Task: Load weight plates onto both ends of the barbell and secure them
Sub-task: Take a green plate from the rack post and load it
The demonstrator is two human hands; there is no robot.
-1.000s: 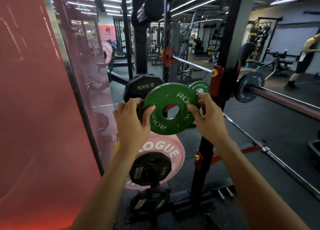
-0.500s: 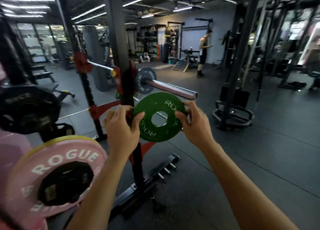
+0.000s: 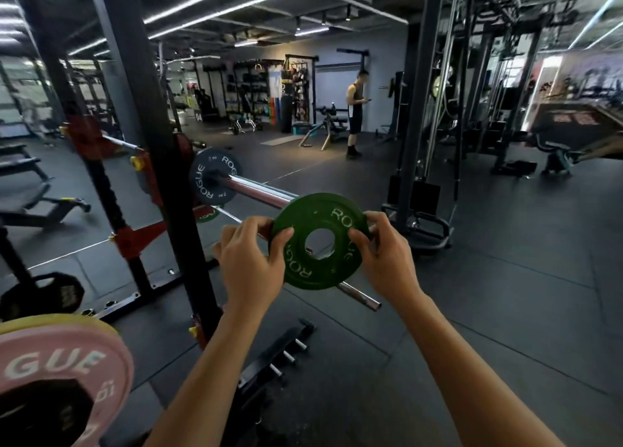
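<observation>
Barbell sleeve (image 3: 256, 190) end hidden behind green plate (image 3: 320, 241); pink plate (image 3: 60, 362) cut off.

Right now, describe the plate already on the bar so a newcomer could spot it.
Find the black rack upright left of centre; the bar sticks out from it toward the hands. The dark plate sits on it beside the upright, lettered ROGUE in white, unlike the green plate being held.

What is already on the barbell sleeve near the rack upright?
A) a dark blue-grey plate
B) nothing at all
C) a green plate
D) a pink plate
A: a dark blue-grey plate marked ROGUE sits on the barbell sleeve next to the rack upright, while the green plate is held in front of the sleeve's end by the left hand and right hand.
</observation>
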